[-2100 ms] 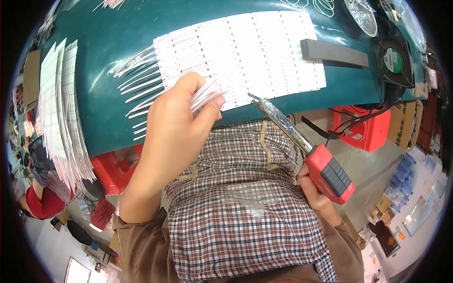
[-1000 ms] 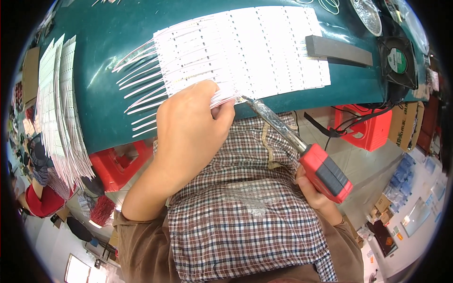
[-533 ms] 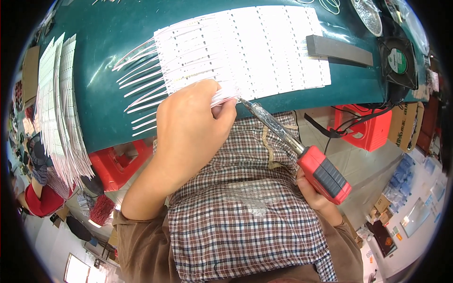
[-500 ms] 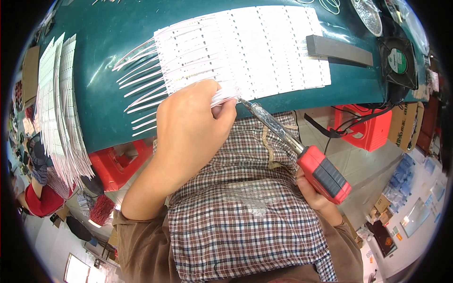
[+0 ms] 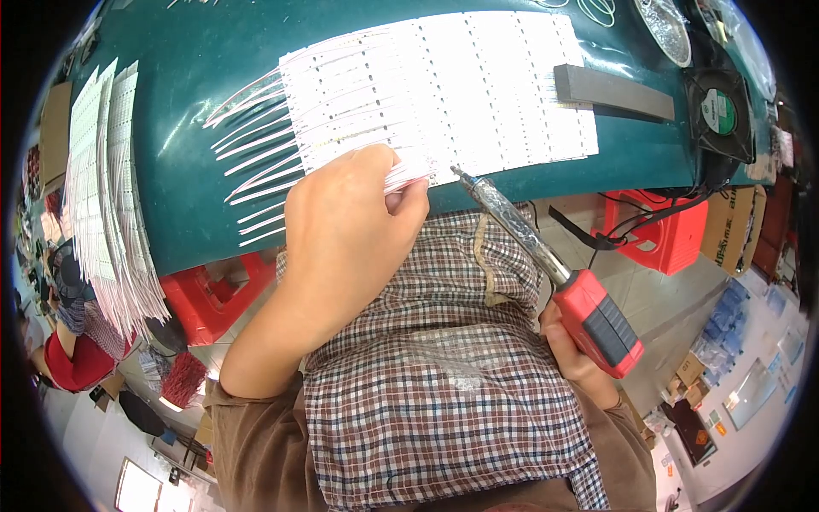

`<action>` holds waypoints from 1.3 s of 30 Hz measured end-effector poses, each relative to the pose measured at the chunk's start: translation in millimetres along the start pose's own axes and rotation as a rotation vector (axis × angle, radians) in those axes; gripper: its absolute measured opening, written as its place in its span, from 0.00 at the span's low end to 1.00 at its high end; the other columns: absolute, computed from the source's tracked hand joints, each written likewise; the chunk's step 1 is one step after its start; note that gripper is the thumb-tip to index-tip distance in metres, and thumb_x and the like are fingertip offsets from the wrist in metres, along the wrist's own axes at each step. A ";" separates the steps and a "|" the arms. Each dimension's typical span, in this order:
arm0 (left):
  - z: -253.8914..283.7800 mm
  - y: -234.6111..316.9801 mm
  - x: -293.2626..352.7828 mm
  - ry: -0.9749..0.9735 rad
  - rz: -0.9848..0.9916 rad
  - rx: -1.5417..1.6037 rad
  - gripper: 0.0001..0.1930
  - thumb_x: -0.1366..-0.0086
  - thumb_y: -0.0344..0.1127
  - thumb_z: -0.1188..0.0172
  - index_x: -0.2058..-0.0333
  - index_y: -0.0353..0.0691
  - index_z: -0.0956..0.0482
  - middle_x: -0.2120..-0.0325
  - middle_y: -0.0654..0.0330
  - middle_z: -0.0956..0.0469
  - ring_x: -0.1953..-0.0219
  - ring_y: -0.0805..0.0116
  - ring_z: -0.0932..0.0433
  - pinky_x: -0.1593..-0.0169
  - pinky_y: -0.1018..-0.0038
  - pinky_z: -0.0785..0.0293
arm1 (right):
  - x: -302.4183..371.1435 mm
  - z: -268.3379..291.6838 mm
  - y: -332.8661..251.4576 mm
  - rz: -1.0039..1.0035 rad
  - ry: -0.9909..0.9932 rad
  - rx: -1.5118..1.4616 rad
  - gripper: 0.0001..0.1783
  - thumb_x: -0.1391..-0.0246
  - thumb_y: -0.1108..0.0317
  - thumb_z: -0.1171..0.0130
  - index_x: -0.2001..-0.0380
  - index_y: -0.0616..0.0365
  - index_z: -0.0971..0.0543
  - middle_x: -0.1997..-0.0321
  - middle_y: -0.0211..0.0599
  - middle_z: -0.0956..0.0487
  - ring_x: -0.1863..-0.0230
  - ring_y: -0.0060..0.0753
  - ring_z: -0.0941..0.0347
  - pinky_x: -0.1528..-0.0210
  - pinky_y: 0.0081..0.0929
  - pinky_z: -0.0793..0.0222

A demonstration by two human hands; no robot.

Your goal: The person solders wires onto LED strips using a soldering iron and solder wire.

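Note:
A white circuit-board panel (image 5: 495, 94) with rows of dark pads lies on the green table. Thin pinkish-white wires (image 5: 260, 132) fan out from its left side. At the panel's near edge my left hand (image 5: 345, 213) is closed, pinching the ends of several wires between thumb and fingers. My right hand (image 5: 570, 346) grips the red and black handle of a soldering iron (image 5: 600, 320), its fingers partly hidden behind it. The iron's tip points up and left, slightly right of the pinched wires and close to the panel's near edge; contact cannot be made out.
A grey bar (image 5: 614, 91) rests across the panel's right end. Beyond it stands a black fan (image 5: 718, 113) with cables hanging down. Stacked wired boards (image 5: 107, 188) overhang the table's left side. Red stools (image 5: 653, 230) stand below, and another person's red sleeve (image 5: 72, 363) shows at far left.
The soldering iron has shifted right and its tip has drawn away from the pinched wires. My left hand stays nearly in place.

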State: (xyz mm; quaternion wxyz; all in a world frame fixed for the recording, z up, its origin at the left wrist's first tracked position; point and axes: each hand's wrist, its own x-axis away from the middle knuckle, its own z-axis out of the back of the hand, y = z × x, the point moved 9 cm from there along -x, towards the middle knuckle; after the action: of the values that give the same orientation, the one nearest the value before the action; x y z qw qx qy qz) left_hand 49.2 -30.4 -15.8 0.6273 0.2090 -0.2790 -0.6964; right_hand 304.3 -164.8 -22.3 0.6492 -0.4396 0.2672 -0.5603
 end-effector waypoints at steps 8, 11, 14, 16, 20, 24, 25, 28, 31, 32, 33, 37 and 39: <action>5.3 -3.9 -5.4 -0.078 0.007 0.085 0.09 0.34 0.33 0.37 0.68 0.32 0.22 0.79 0.55 0.22 0.80 0.66 0.25 0.73 0.72 0.30 | -9.2 8.8 2.2 -0.049 0.042 0.020 0.09 0.55 0.73 0.32 0.68 0.62 0.20 0.73 0.39 0.21 0.75 0.40 0.22 0.71 0.31 0.25; 0.8 -22.2 -12.3 -0.306 0.246 0.301 0.10 0.28 0.34 0.44 0.63 0.31 0.21 0.75 0.58 0.20 0.76 0.73 0.24 0.71 0.76 0.29 | -21.4 18.0 3.0 -0.142 0.137 -0.152 0.07 0.54 0.73 0.33 0.69 0.62 0.20 0.75 0.38 0.21 0.76 0.36 0.23 0.72 0.29 0.27; 30.2 -25.6 -29.5 -0.159 0.245 0.374 0.13 0.26 0.35 0.46 0.60 0.30 0.20 0.73 0.63 0.19 0.74 0.80 0.26 0.69 0.80 0.28 | -34.7 19.3 -2.9 -0.065 0.130 -0.217 0.12 0.41 0.65 0.42 0.70 0.63 0.29 0.78 0.34 0.31 0.82 0.23 0.38 0.77 0.24 0.37; 41.2 -16.3 -46.8 -0.195 0.243 0.385 0.12 0.26 0.35 0.46 0.60 0.30 0.20 0.76 0.64 0.21 0.74 0.81 0.28 0.69 0.81 0.32 | -39.7 24.7 -1.1 -0.091 0.188 -0.260 0.12 0.40 0.65 0.43 0.69 0.63 0.29 0.78 0.33 0.31 0.83 0.22 0.38 0.78 0.22 0.39; 29.0 -9.7 -76.5 -0.229 0.183 0.515 0.10 0.28 0.33 0.45 0.58 0.31 0.22 0.78 0.65 0.22 0.73 0.81 0.28 0.67 0.81 0.34 | -55.2 35.0 -1.8 -0.087 0.202 -0.275 0.10 0.39 0.67 0.44 0.69 0.63 0.29 0.77 0.33 0.31 0.83 0.19 0.39 0.78 0.20 0.39; 10.8 -13.8 -92.1 -0.297 0.271 0.526 0.07 0.32 0.32 0.40 0.62 0.33 0.24 0.77 0.64 0.21 0.72 0.79 0.25 0.64 0.80 0.32 | -62.0 40.8 2.4 -0.105 0.255 -0.255 0.08 0.40 0.69 0.43 0.67 0.63 0.28 0.75 0.33 0.29 0.83 0.18 0.38 0.78 0.19 0.37; 8.4 -12.2 -95.6 -0.304 0.270 0.525 0.07 0.32 0.32 0.40 0.62 0.33 0.24 0.77 0.64 0.21 0.72 0.79 0.25 0.64 0.80 0.32 | -63.3 41.9 2.1 -0.110 0.260 -0.258 0.07 0.40 0.70 0.43 0.65 0.63 0.28 0.75 0.33 0.28 0.82 0.18 0.37 0.77 0.19 0.36; 3.2 -12.0 -103.8 -0.212 0.212 0.510 0.13 0.38 0.37 0.36 0.67 0.30 0.21 0.77 0.55 0.19 0.75 0.72 0.23 0.68 0.71 0.28 | -63.6 44.2 4.3 -0.134 0.250 -0.245 0.08 0.40 0.71 0.42 0.62 0.63 0.27 0.74 0.33 0.27 0.80 0.18 0.35 0.77 0.19 0.35; -0.4 -8.8 -104.9 -0.256 0.198 0.378 0.13 0.39 0.38 0.35 0.68 0.30 0.21 0.77 0.52 0.20 0.75 0.64 0.22 0.67 0.68 0.28 | -65.1 45.0 0.7 -0.138 0.220 -0.213 0.12 0.40 0.72 0.42 0.56 0.65 0.26 0.73 0.33 0.27 0.78 0.18 0.33 0.76 0.19 0.34; -3.7 -8.4 -105.1 -0.261 0.203 0.379 0.13 0.39 0.38 0.35 0.68 0.30 0.21 0.77 0.52 0.20 0.75 0.64 0.22 0.67 0.68 0.28 | -68.1 45.7 -2.7 -0.119 0.208 -0.196 0.15 0.41 0.72 0.42 0.52 0.66 0.26 0.72 0.32 0.27 0.77 0.18 0.33 0.76 0.19 0.34; -5.9 -6.1 -105.6 -0.252 0.181 0.339 0.14 0.39 0.38 0.36 0.69 0.30 0.21 0.77 0.50 0.20 0.74 0.59 0.21 0.66 0.65 0.27 | -71.7 46.5 -6.2 -0.124 0.205 -0.197 0.15 0.41 0.72 0.42 0.52 0.66 0.26 0.72 0.32 0.27 0.77 0.18 0.33 0.76 0.19 0.34; -4.8 10.0 -109.9 -0.209 0.071 0.150 0.14 0.40 0.39 0.36 0.69 0.29 0.21 0.76 0.45 0.21 0.72 0.46 0.21 0.64 0.59 0.27 | -75.4 47.7 -5.3 -0.248 0.194 -0.203 0.14 0.50 0.74 0.31 0.59 0.64 0.18 0.68 0.39 0.17 0.69 0.34 0.19 0.67 0.28 0.24; -2.4 15.1 -111.8 -0.193 0.068 0.103 0.14 0.40 0.38 0.35 0.69 0.29 0.20 0.79 0.50 0.22 0.75 0.59 0.25 0.69 0.64 0.30 | -76.5 46.8 -7.1 -0.242 0.156 -0.123 0.14 0.50 0.73 0.31 0.59 0.64 0.18 0.68 0.39 0.17 0.69 0.36 0.19 0.67 0.29 0.24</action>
State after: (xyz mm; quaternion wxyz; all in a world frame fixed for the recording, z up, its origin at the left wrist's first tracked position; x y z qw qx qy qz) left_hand 76.1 79.2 -14.4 0.6091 0.1632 -0.3804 -0.6764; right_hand 322.6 -78.4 -5.3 0.5260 -0.4628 0.2958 -0.6493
